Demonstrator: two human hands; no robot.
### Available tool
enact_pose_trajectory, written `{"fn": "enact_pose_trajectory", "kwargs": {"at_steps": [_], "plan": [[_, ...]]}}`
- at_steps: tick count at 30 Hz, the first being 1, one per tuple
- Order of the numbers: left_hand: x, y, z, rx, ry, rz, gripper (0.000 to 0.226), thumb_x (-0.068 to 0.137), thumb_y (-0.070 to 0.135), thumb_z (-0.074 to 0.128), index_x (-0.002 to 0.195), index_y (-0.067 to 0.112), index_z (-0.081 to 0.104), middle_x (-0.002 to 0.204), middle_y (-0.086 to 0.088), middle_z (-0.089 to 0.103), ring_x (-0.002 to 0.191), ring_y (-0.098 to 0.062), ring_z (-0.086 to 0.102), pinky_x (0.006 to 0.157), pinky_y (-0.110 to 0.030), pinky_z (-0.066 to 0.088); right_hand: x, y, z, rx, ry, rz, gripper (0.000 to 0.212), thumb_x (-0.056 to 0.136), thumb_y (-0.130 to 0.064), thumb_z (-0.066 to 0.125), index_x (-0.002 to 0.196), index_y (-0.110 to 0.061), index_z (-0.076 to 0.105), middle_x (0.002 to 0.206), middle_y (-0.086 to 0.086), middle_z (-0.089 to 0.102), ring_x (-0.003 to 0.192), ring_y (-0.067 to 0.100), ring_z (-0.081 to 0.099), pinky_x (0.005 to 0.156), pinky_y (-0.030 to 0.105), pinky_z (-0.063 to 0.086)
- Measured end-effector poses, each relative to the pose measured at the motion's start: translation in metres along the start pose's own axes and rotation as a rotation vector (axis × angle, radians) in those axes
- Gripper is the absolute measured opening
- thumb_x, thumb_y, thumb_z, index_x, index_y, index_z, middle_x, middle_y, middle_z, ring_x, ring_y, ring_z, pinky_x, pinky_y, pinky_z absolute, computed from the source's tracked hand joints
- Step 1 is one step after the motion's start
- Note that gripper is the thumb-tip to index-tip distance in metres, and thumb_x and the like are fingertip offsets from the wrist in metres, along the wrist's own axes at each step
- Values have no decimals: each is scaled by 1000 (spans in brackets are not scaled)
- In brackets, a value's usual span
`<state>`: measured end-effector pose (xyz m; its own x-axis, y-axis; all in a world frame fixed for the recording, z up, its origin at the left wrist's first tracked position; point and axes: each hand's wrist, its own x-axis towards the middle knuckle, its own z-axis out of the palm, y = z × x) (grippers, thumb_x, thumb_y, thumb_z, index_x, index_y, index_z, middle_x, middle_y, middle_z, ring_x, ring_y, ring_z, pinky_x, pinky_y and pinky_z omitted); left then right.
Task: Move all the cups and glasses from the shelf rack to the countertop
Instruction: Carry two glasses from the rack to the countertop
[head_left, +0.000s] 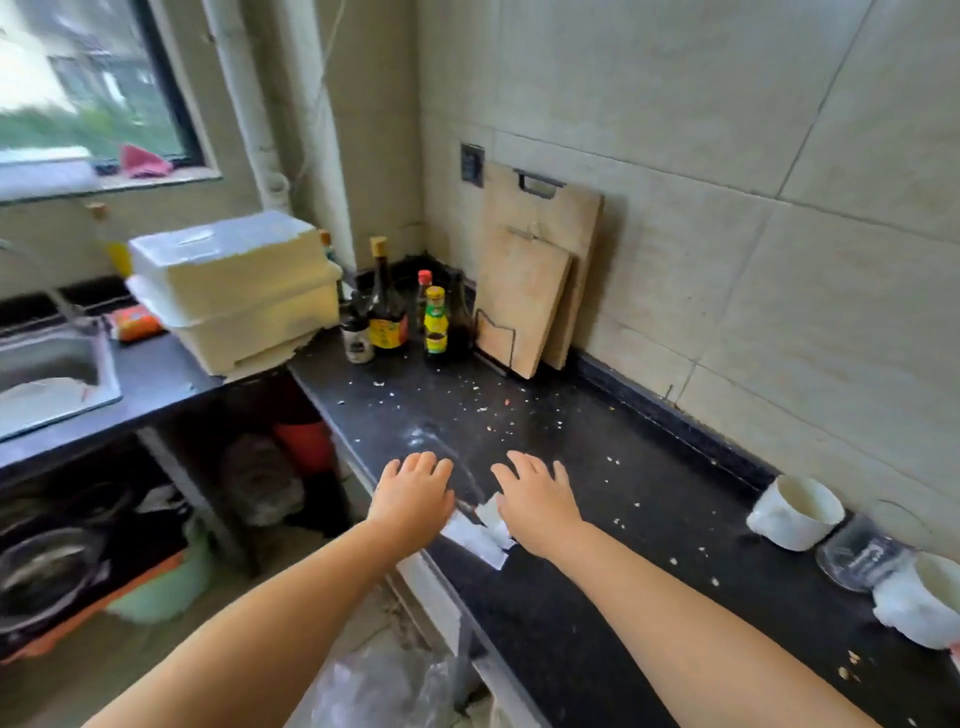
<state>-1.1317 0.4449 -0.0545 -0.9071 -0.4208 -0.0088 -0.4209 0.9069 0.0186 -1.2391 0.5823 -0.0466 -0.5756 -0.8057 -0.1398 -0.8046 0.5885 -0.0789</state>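
On the black countertop (545, 613), at its right end against the wall, stand a white mug (797, 512), a clear glass (860, 556) with white print, and a second white mug (922, 600) cut off by the frame edge. My left hand (413, 496) and my right hand (535, 501) reach out side by side over the counter's front edge, fingers straight, holding nothing. Both hands are well left of the cups. No shelf rack is in view.
Sauce bottles (387, 306) and two wooden cutting boards (524, 301) stand in the far corner. Stacked white foam boxes (234, 286) sit by the sink (47, 374) on the left. White paper scraps (483, 535) and crumbs lie near my hands. Pots sit under the counter.
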Motion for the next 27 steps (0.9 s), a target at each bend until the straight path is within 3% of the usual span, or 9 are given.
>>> {"fn": "enact_pose_trajectory", "kwargs": {"at_steps": [6,15,20,27], "plan": [[-121,-116,-14,13,47,-332,44,96,33,41,136,14,44,136,-6,49,131,-27,42,110,-41,29,9,-144,-2,-39,1,-312,46,101,-24,33,147,-18,28,158,8,21,146,27,19,118,54,12],[-326,-221,-10,-8,76,-640,42,89,33,49,123,10,56,123,-11,59,121,-31,54,102,-43,38,-67,-340,31,-67,-33,-583,47,101,-29,35,146,-19,30,155,8,26,142,27,27,117,52,16],[-448,-277,-17,-3,36,-826,46,95,36,40,135,15,44,134,-8,50,129,-27,44,105,-41,33,-112,-459,40,-92,-66,-734,48,100,-31,36,146,-19,30,154,8,28,140,26,30,116,51,17],[-574,-346,-41,-15,46,-1107,41,96,36,40,132,17,45,133,-7,49,126,-26,45,104,-41,36,-158,-616,47,-91,-39,-992,43,98,-30,39,139,-17,39,144,8,40,133,29,40,113,51,23]]}}
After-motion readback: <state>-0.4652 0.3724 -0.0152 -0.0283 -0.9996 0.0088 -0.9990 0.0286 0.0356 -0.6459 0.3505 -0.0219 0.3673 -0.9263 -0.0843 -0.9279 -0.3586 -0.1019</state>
